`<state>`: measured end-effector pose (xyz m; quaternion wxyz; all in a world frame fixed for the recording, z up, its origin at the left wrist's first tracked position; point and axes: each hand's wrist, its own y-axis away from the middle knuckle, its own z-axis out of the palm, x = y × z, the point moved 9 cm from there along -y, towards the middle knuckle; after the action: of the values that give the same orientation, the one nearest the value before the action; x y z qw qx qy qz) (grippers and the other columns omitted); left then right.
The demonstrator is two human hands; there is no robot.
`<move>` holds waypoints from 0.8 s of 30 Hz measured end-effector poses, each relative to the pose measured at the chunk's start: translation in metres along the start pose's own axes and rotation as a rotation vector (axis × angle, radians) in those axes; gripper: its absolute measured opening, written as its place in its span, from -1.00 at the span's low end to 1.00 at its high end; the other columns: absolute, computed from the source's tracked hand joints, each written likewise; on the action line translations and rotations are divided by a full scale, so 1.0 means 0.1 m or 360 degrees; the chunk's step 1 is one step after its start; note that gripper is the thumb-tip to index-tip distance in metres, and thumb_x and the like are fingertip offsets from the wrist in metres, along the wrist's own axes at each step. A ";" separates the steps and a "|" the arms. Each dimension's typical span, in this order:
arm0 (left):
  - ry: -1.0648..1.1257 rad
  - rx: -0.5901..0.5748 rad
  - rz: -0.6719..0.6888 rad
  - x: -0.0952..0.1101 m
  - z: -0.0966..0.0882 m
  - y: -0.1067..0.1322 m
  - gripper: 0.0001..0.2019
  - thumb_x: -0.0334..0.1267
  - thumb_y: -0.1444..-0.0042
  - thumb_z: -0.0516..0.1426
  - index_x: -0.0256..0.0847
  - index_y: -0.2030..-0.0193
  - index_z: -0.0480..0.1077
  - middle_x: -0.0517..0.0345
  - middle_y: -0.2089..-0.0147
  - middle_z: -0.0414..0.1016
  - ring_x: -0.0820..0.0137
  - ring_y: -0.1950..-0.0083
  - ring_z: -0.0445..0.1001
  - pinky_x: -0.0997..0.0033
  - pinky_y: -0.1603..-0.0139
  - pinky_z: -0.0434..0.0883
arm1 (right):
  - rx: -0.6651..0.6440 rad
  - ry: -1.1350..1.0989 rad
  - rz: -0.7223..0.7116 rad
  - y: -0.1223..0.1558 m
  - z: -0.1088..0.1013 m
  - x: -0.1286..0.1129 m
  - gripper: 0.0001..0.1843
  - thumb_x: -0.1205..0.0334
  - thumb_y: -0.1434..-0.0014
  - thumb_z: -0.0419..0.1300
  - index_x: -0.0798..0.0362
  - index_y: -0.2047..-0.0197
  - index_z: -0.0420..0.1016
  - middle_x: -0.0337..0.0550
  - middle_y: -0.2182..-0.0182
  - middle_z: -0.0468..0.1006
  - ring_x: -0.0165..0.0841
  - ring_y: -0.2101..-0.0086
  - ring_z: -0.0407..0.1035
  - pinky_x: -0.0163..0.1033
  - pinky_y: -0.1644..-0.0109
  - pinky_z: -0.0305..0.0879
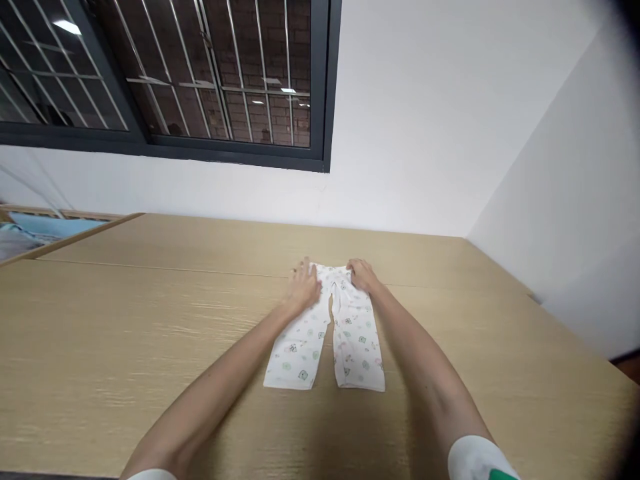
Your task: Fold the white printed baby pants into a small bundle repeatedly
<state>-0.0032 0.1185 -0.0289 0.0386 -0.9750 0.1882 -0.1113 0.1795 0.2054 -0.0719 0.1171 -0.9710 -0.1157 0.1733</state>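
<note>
A small pair of white trousers (359,340) with a green and grey print lies spread on the wooden surface, its waistband away from me and its two legs toward me. My left hand (303,288) rests on the waist's left side with the fingers stretched out and apart. At the waistband's right corner, my right hand (361,275) has its fingers curled over the cloth, gripping the edge. Part of the left side of the trousers is hidden under my left hand and forearm.
The wide wooden surface (150,333) has a seam running across it. Behind it rises a white wall (400,133) with a dark-framed, barred window (320,157). Another white wall (575,233) stands at the right. Light blue cloth (55,225) lies beyond the left edge.
</note>
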 end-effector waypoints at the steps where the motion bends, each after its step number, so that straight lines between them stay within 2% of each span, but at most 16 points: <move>1: 0.0004 0.0008 0.0056 0.22 0.04 0.11 -0.55 -0.20 -0.40 -0.13 -0.39 -0.26 0.31 -0.43 -0.35 0.31 -0.12 -0.42 0.23 -0.19 -0.37 0.13 | 0.0032 -0.0011 0.0079 -0.03 0.00 0.08 -0.60 0.52 -0.22 0.05 0.05 -0.05 0.49 -0.02 -0.08 0.55 -0.19 -0.11 0.34 -0.17 -0.19 0.17; 4: 0.0051 -0.0136 0.0322 0.95 0.31 0.57 -0.53 0.11 -0.33 0.00 -0.24 -0.03 0.48 -0.17 -0.04 0.58 0.06 -0.08 0.53 0.05 -0.17 0.37 | 0.0082 -0.0042 0.0339 -0.07 0.04 0.33 -0.70 0.32 -0.28 0.13 0.06 -0.07 0.46 0.06 -0.08 0.53 -0.10 -0.11 0.35 -0.07 -0.19 0.19; 6: 0.0055 -0.0410 0.0513 1.37 0.61 0.92 -0.40 0.26 -0.27 0.00 -0.28 0.07 0.52 -0.17 0.17 0.61 0.05 0.13 0.59 0.03 0.03 0.45 | 0.0065 -0.0069 0.0488 -0.07 0.09 0.47 -0.79 0.21 -0.26 0.19 0.05 0.05 0.50 0.07 0.00 0.56 -0.05 -0.06 0.39 -0.01 -0.17 0.22; 8: 0.0048 -0.0574 0.0642 1.64 0.80 1.20 -0.35 0.32 -0.24 -0.01 -0.30 0.14 0.54 -0.20 0.23 0.61 0.02 0.19 0.60 0.00 0.11 0.46 | 0.0048 -0.0107 0.0590 -0.06 0.13 0.55 -0.85 0.17 -0.23 0.23 0.03 0.16 0.50 0.03 0.07 0.58 -0.06 -0.02 0.42 -0.01 -0.13 0.25; 10: 0.0074 -0.0634 0.0708 1.76 0.88 1.33 -0.45 0.19 -0.28 -0.01 -0.30 0.19 0.56 -0.22 0.22 0.61 0.01 0.19 0.60 0.02 0.14 0.45 | 0.0056 -0.0155 0.0651 -0.04 0.14 0.59 -0.87 0.19 -0.20 0.25 0.02 0.19 0.48 -0.02 0.09 0.59 -0.09 0.01 0.44 -0.04 -0.10 0.28; 12: 0.0120 -0.0642 0.0720 1.76 0.88 1.34 -0.60 -0.01 -0.27 0.02 -0.28 0.24 0.55 -0.19 0.24 0.61 0.05 0.20 0.59 0.08 0.19 0.44 | 0.0074 -0.0219 0.0683 -0.03 0.13 0.59 -0.85 0.25 -0.16 0.26 0.02 0.17 0.45 -0.06 0.11 0.60 -0.15 0.05 0.46 -0.12 -0.04 0.31; 14: 0.0146 -0.0640 0.0693 1.70 0.83 1.30 -0.70 -0.11 -0.21 0.05 -0.24 0.32 0.53 -0.11 0.30 0.59 0.10 0.23 0.57 0.15 0.23 0.41 | 0.0092 -0.0294 0.0694 -0.02 0.10 0.55 -0.82 0.32 -0.12 0.26 0.02 0.17 0.44 -0.10 0.16 0.61 -0.22 0.12 0.49 -0.21 0.06 0.35; 16: 0.0201 -0.0632 0.0676 1.62 0.72 1.28 -0.75 -0.16 -0.16 0.08 -0.20 0.45 0.45 0.00 0.41 0.53 0.20 0.31 0.52 0.22 0.25 0.37 | 0.0118 -0.0364 0.0697 -0.03 0.04 0.50 -0.81 0.37 -0.08 0.27 0.03 0.20 0.44 -0.12 0.21 0.62 -0.26 0.20 0.50 -0.28 0.16 0.36; 18: 0.0395 -0.0610 0.0651 1.50 0.53 1.31 -0.73 -0.23 -0.16 0.07 -0.17 0.56 0.33 0.13 0.52 0.42 0.33 0.41 0.41 0.29 0.29 0.31 | 0.0154 -0.0418 0.0700 -0.09 -0.05 0.42 -0.83 0.37 -0.06 0.27 0.03 0.24 0.44 -0.12 0.25 0.62 -0.27 0.24 0.50 -0.30 0.24 0.35; 21: 0.0820 -0.0542 0.0507 1.19 0.21 1.44 -0.69 -0.27 -0.20 0.03 -0.18 0.58 0.24 0.24 0.57 0.31 0.44 0.49 0.25 0.36 0.40 0.17 | 0.0197 -0.0473 0.0701 -0.27 -0.17 0.23 -0.86 0.34 -0.05 0.27 0.05 0.26 0.46 -0.13 0.31 0.60 -0.27 0.29 0.50 -0.30 0.27 0.35; 24: 0.0974 -0.0435 0.0269 0.74 -0.02 1.64 -0.69 -0.22 -0.27 -0.01 -0.18 0.49 0.34 0.25 0.52 0.37 0.45 0.46 0.28 0.38 0.42 0.11 | 0.0222 -0.0515 0.0680 -0.46 -0.18 -0.09 -0.82 0.34 -0.06 0.25 0.07 0.21 0.48 -0.13 0.32 0.60 -0.25 0.29 0.50 -0.27 0.24 0.39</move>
<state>0.0047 -0.0612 -0.0309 -0.1415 -0.8736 0.2845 -0.3687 0.1692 0.2431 -0.0403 0.1244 -0.9227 0.0867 0.3545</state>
